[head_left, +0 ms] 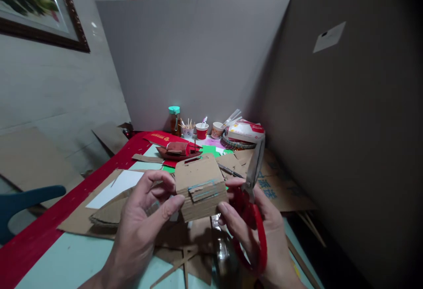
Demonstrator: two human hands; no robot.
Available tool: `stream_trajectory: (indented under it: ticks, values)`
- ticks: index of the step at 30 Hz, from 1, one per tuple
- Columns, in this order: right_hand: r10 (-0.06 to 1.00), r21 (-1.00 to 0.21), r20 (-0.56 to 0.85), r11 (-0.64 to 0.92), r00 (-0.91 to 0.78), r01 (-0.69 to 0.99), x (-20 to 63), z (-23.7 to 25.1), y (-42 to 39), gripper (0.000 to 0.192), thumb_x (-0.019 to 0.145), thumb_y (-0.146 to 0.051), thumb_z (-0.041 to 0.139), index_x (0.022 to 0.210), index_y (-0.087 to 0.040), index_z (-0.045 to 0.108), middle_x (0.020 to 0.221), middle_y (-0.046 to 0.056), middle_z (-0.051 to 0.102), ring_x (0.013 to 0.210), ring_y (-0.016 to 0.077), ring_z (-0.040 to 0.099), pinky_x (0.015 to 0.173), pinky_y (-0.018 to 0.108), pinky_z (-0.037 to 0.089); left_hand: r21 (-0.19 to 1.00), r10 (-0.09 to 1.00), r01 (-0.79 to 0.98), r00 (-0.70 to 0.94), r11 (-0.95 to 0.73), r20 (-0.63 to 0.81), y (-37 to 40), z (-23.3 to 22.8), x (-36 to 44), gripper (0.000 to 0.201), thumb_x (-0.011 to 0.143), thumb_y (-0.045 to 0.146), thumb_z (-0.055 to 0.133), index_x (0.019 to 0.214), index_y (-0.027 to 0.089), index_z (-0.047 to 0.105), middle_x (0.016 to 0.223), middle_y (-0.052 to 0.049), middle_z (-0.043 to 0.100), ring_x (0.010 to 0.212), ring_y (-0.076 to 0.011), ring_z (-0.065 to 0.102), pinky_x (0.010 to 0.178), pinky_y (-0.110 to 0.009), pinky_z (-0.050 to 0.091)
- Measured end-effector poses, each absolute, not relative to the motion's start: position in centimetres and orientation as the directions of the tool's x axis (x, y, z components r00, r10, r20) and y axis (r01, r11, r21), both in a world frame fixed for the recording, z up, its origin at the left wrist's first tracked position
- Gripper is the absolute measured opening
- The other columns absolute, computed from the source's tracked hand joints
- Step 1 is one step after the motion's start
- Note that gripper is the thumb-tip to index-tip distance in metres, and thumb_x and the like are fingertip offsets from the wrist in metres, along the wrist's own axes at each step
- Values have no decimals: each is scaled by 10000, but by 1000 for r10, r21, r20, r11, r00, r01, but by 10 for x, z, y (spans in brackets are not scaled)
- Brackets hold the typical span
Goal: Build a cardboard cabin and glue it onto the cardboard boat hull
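Note:
My left hand pinches the left side of a small cardboard piece with glued layers and a slot near its top edge. My right hand touches the piece's right side with its fingertips while it holds red-handled scissors, blades pointing up and away. The piece is held above the table, between both hands. A small red and brown model boat sits on the table just beyond it.
Cardboard sheets and scraps cover the pale table with its red strip. At the back stand a teal-capped jar, paper cups, tape rolls and a white bag. Grey boards wall the back and right. A blue chair stands at the left.

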State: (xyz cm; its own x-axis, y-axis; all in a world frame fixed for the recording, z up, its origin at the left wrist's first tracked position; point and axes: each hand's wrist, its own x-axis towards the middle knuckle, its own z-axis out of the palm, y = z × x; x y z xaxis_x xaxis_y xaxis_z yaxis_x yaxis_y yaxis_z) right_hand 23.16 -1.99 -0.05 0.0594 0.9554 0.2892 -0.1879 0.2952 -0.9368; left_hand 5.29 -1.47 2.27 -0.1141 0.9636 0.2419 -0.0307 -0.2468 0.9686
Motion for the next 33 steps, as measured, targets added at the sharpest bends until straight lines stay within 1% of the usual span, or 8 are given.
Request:
stream_trajectory:
  ticks: [3, 6, 10, 15, 19, 24, 29, 33]
  values:
    - [979, -948, 194, 169, -69, -272, 231, -4, -20, 278, 868, -402, 765, 1057, -280, 601, 842, -39, 630, 620, 98, 630, 575, 203, 547, 956, 954, -86, -134, -279, 267, -14, 23, 52, 179, 839, 286, 750, 891, 280, 578, 880, 49, 600, 804, -127, 571, 689, -190, 457]
    - [971, -969, 165, 128, -173, -210, 234, -7, -17, 303, 866, -419, 763, 1063, -259, 596, 832, -34, 597, 605, 96, 604, 569, 210, 544, 954, 959, -116, -107, -275, 264, -14, 20, 50, 146, 864, 298, 722, 902, 282, 582, 855, 46, 587, 797, -128, 558, 700, -199, 448]
    - [968, -956, 188, 142, -164, -258, 238, -5, -14, 369, 793, -399, 831, 1063, -250, 627, 849, -21, 640, 742, 135, 642, 682, 233, 543, 949, 947, -6, -58, -316, 315, -10, 17, 46, 93, 888, 273, 687, 907, 292, 598, 876, 43, 583, 804, -132, 560, 722, -219, 446]
    - [972, -916, 184, 115, -146, -385, 239, 2, -13, 339, 805, -393, 831, 1061, -276, 641, 871, -20, 680, 710, 124, 634, 634, 220, 522, 923, 930, 161, -61, -349, 362, -11, 18, 47, 78, 855, 234, 697, 818, 275, 642, 826, 40, 585, 744, -124, 531, 661, -213, 408]
    - [973, -921, 137, 57, -184, -386, 242, -4, -11, 351, 856, -372, 794, 1153, -302, 621, 971, 0, 699, 812, 165, 664, 734, 285, 537, 950, 953, 121, -62, -288, 296, -14, 20, 52, 80, 826, 248, 708, 788, 257, 637, 776, 30, 587, 714, -138, 520, 649, -240, 399]
    - [972, -903, 89, -13, -216, -429, 243, -11, -8, 350, 841, -345, 804, 1110, -290, 587, 873, -27, 636, 721, 152, 612, 636, 269, 482, 967, 968, 48, 28, -250, 249, -11, 14, 47, 86, 859, 277, 699, 837, 266, 617, 819, 27, 608, 729, -133, 537, 614, -224, 389]
    - [966, -877, 95, -33, -240, -480, 242, -10, -6, 352, 838, -310, 811, 1086, -279, 562, 846, -46, 594, 718, 123, 582, 660, 254, 473, 925, 940, 165, 48, -342, 339, -7, 13, 45, 112, 854, 215, 684, 781, 271, 620, 757, 52, 578, 679, -104, 531, 578, -174, 391]
    - [980, -918, 69, -10, -184, -397, 242, -5, -10, 396, 817, -370, 823, 1110, -282, 572, 896, -31, 607, 712, 125, 588, 644, 255, 489, 897, 926, 236, 28, -373, 378, -6, 15, 47, 123, 809, 170, 700, 759, 281, 677, 744, 54, 636, 689, -109, 583, 616, -165, 437]
